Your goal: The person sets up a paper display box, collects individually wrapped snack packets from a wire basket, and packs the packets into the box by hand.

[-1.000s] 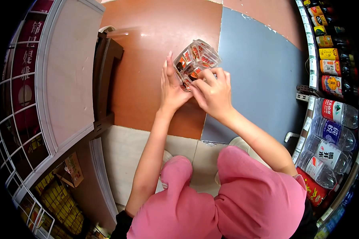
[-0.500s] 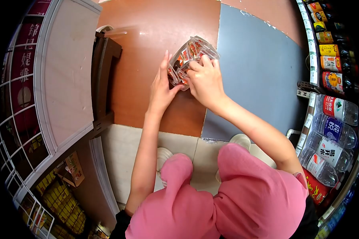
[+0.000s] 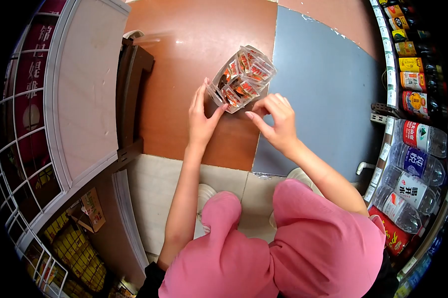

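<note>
A clear plastic container (image 3: 227,108) with an open top stands on the brown floor panel, tilted in view. Inside it are several small packets (image 3: 246,88) with red and orange print, some of them upright. My left hand (image 3: 204,115) grips the near left side of the container, thumb at the front corner and fingers along the left wall. Just off the container's near right corner is my right hand (image 3: 277,121). Its thumb and curled fingers are apart, and nothing shows between them.
On the right, a shelf holds water bottles (image 3: 416,164), sauce bottles (image 3: 413,79) and a red packet (image 3: 390,232). To the left stand a white panel (image 3: 92,84), a wire rack (image 3: 22,134) and a brown cabinet leg (image 3: 134,69). A grey floor panel (image 3: 323,89) adjoins the brown one.
My right hand has come out of the container and moved right and toward me, its fingers parting. The packets inside show more fully. My left hand stays on the container's side.
</note>
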`<control>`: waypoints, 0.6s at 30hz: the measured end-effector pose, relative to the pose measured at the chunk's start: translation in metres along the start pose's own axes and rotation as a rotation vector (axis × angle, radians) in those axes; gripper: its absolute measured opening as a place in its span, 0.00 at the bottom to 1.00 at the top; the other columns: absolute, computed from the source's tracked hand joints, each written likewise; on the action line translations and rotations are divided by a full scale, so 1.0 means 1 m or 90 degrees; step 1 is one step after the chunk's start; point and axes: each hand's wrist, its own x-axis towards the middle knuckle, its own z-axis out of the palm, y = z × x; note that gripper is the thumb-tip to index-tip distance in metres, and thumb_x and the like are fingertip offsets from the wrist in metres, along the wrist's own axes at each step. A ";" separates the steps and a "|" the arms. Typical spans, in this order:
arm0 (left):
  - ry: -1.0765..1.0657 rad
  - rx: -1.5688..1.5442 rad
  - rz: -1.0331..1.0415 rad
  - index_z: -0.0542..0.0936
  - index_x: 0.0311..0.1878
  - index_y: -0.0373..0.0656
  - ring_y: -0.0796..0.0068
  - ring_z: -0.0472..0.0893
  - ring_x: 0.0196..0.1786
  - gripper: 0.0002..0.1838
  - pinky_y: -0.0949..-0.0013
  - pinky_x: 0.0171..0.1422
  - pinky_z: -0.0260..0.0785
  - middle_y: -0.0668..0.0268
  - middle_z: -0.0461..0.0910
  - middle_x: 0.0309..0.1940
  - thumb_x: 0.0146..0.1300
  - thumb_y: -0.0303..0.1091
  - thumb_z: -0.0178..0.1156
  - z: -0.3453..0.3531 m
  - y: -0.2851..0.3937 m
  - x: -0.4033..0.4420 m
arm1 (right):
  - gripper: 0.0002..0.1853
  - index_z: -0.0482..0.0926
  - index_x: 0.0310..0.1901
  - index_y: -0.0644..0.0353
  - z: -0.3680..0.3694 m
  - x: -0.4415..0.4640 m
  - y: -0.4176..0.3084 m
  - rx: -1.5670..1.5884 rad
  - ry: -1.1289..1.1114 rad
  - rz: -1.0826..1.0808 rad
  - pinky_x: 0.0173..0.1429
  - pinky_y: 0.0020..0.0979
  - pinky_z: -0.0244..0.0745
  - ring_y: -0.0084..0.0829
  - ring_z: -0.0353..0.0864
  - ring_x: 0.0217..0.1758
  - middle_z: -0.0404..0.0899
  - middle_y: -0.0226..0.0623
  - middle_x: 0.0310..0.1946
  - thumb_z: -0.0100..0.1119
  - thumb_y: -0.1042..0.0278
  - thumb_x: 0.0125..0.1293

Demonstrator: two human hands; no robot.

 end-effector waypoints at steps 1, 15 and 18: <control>0.007 -0.012 -0.010 0.65 0.72 0.38 0.54 0.68 0.72 0.42 0.58 0.75 0.60 0.51 0.71 0.67 0.53 0.29 0.73 0.003 0.001 -0.002 | 0.11 0.78 0.30 0.58 0.002 -0.001 -0.001 0.005 -0.010 0.001 0.37 0.34 0.64 0.36 0.73 0.31 0.76 0.32 0.26 0.71 0.63 0.57; 0.054 0.153 0.018 0.69 0.69 0.36 0.54 0.75 0.64 0.37 0.59 0.68 0.68 0.51 0.75 0.64 0.55 0.26 0.70 0.010 0.010 -0.002 | 0.05 0.81 0.37 0.56 0.009 0.024 -0.024 -0.016 -0.002 0.025 0.34 0.36 0.76 0.35 0.83 0.32 0.84 0.33 0.30 0.66 0.67 0.61; 0.065 0.160 0.031 0.66 0.72 0.38 0.54 0.75 0.63 0.39 0.58 0.67 0.68 0.52 0.74 0.63 0.55 0.25 0.70 0.014 0.011 -0.003 | 0.05 0.82 0.37 0.57 0.015 0.029 -0.018 -0.029 0.010 -0.032 0.31 0.33 0.75 0.32 0.81 0.26 0.83 0.33 0.28 0.67 0.69 0.61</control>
